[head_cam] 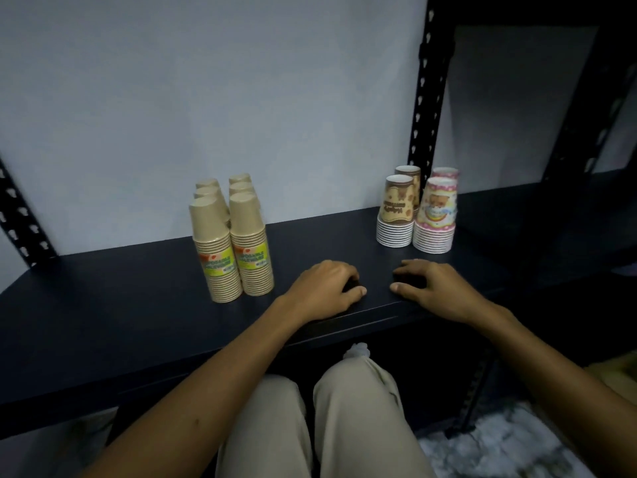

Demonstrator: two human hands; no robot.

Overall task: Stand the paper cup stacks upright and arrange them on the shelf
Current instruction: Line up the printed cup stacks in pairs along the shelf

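Note:
Several tan paper cup stacks [234,243] stand upside-down in two rows on the dark shelf [138,305], left of centre, the front two wearing green labels. At the right stand brown bear-print stacks [396,212] and pink bear-print stacks [437,219], also rim down, close together. My left hand [327,288] rests on the shelf near its front edge, fingers curled, holding nothing. My right hand [434,288] rests beside it, fingers spread loosely on the surface, holding nothing. Both hands lie between the two cup groups, apart from them.
A black perforated upright post [427,98] rises behind the printed cups, another [20,215] at the far left. A pale wall backs the shelf. My knees in beige trousers [327,426] are under the shelf edge. A marbled floor [499,443] shows at lower right.

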